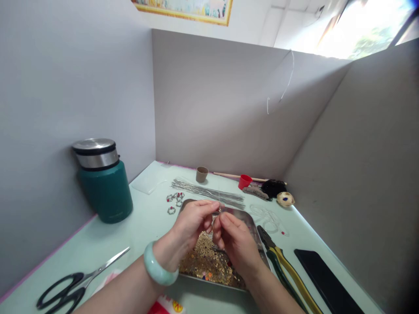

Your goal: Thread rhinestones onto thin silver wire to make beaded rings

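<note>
My left hand, with a pale green bangle at its wrist, is closed in a pinch above a metal tray. Close beside it my right hand also pinches, fingertips almost meeting the left ones. Between them shows a tiny light-coloured piece on what looks like a thin strand; its exact kind is too small to make out. Below both hands, the tray holds many small gold beads and a few coloured ones. My fingers hide part of the tray.
Scissors and a green flask stand left. Thin wires, beaded rings, a brown cup and a red cup lie behind. Pliers, clear cord and a black phone-like slab are right.
</note>
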Available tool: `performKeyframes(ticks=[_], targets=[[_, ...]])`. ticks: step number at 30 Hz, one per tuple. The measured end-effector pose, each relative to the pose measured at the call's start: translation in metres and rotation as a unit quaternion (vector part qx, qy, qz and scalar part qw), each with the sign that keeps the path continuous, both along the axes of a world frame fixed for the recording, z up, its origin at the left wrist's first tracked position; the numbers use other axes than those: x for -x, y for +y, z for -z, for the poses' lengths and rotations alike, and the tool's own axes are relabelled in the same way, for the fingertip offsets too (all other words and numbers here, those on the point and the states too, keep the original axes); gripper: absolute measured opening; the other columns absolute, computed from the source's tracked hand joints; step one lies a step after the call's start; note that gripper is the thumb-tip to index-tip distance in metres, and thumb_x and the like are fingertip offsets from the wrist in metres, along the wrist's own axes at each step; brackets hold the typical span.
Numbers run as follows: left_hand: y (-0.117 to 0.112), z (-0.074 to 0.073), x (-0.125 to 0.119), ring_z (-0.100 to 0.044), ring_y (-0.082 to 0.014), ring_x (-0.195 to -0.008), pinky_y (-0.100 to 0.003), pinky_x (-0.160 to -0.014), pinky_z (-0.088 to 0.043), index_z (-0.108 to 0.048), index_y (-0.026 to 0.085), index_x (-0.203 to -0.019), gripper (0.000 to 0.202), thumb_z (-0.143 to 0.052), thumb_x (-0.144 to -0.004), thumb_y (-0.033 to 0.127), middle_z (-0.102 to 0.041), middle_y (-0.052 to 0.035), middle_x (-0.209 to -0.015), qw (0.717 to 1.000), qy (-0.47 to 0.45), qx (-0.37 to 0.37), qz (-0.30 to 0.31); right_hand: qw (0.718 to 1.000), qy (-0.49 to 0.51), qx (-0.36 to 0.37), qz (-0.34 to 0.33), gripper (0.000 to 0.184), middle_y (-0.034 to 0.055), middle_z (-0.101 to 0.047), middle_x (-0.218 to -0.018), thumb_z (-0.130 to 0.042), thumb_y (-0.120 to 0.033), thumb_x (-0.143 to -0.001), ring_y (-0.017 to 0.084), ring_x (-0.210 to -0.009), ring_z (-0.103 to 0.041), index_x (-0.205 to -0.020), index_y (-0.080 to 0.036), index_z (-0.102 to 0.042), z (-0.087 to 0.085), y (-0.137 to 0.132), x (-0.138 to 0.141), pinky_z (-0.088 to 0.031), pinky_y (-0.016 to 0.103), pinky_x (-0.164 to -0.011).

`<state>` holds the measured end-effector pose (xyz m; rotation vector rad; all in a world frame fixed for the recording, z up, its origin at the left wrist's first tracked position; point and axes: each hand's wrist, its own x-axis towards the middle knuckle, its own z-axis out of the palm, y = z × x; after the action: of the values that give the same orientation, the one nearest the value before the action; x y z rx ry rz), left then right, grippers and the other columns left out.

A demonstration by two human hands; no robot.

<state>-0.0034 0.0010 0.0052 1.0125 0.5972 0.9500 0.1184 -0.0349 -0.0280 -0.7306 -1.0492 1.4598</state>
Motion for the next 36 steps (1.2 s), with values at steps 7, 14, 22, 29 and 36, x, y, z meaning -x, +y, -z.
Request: performKeyframes(ticks=[7, 14, 22, 29, 36], targets=[[0.001, 0.000, 0.002, -0.031, -0.0054, -0.041, -0.020, -0.043, -0.022, -0.065, 0.013, -0.072, 0.018, -0.066, -0.074, 0.031, -0.040, 0.0059, -0.044, 1.000, 0.010, -0.011, 0.004, 0.998, 0.059, 0.006, -0.026, 0.032, -0.0036, -0.047, -0.052, -0.053, -0.038, -0.086, 0.005, -0.039, -0.036, -0.063, -0.016, -0.054, -0.004, -0.004, 0.004, -0.026, 0.020, -0.043], [0.000, -0.001, 0.003, -0.039, -0.0080, -0.041, -0.022, -0.042, -0.028, -0.064, 0.013, -0.073, 0.025, -0.064, -0.076, 0.037, -0.044, 0.0035, -0.045, 0.997, 0.049, -0.060, -0.006, 0.996, -0.080, -0.024, 0.036, 0.032, -0.0017, -0.052, -0.057, -0.053, -0.043, -0.085, 0.007, -0.045, -0.045, -0.071, -0.015, -0.060, 0.008, 0.004, 0.002, -0.032, 0.019, -0.043], [0.003, 0.000, 0.004, -0.036, -0.0060, -0.043, -0.021, -0.043, -0.026, -0.063, 0.012, -0.070, 0.021, -0.066, -0.073, 0.033, -0.045, 0.0038, -0.048, 0.997, 0.050, -0.031, -0.058, 0.992, -0.109, -0.014, 0.059, 0.036, -0.0014, -0.054, -0.060, -0.048, -0.047, -0.087, 0.007, -0.044, -0.045, -0.076, -0.015, -0.061, 0.006, 0.004, 0.002, -0.033, 0.019, -0.043], [0.002, 0.001, 0.003, -0.039, -0.0081, -0.043, -0.021, -0.044, -0.026, -0.065, 0.013, -0.075, 0.021, -0.063, -0.076, 0.034, -0.043, 0.0040, -0.043, 0.999, 0.038, -0.025, -0.021, 0.994, -0.097, -0.003, 0.059, 0.030, -0.0024, -0.053, -0.057, -0.053, -0.041, -0.085, 0.007, -0.044, -0.044, -0.070, -0.016, -0.058, 0.003, 0.002, 0.000, -0.031, 0.019, -0.043], [0.003, -0.002, 0.004, -0.034, -0.0063, -0.042, -0.021, -0.043, -0.024, -0.066, 0.013, -0.076, 0.021, -0.063, -0.076, 0.034, -0.043, 0.0042, -0.045, 0.999, 0.029, -0.042, 0.004, 1.000, 0.014, 0.006, -0.006, 0.029, -0.0035, -0.050, -0.056, -0.052, -0.037, -0.087, 0.005, -0.042, -0.040, -0.068, -0.016, -0.054, -0.003, -0.003, 0.002, -0.029, 0.019, -0.043]])
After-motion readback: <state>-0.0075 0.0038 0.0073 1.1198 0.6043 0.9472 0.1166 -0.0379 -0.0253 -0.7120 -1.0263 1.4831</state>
